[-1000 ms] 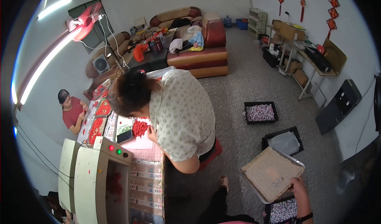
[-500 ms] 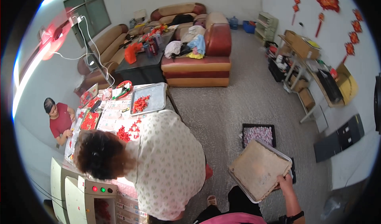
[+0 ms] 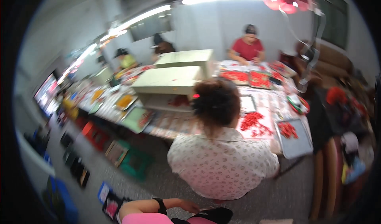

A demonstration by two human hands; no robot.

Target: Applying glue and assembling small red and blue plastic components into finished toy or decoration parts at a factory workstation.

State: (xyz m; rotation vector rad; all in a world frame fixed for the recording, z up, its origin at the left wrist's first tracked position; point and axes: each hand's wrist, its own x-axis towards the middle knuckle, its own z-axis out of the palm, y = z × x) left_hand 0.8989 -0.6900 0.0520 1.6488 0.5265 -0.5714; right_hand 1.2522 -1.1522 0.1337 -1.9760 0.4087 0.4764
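My left hand [image 3: 188, 205] shows at the bottom edge, in front of my black trousers, with a black band on the forearm behind it. It is small and blurred, so its fingers cannot be made out, and no held thing shows. My right hand is out of sight. Only a thin strip of the beige-covered tray [image 3: 276, 221] appears at the bottom edge, right of my left hand. Just ahead, a person in a white patterned shirt [image 3: 222, 164] stands with their back to me at the work table. A pile of red pieces [image 3: 252, 121] lies before that person.
A metal tray with red pieces [image 3: 305, 142] sits at the table's right end. Cream box-shaped machines [image 3: 168, 79] stand on the table. Several co-workers sit along its far side. Green stool [image 3: 137, 162], red stool [image 3: 95, 136] and a blue bin [image 3: 65, 202] are at left; sofas at right.
The view has swung left toward the work table. The tray in my right hand has dropped almost out of the picture, along with that hand. My left arm has come into view.
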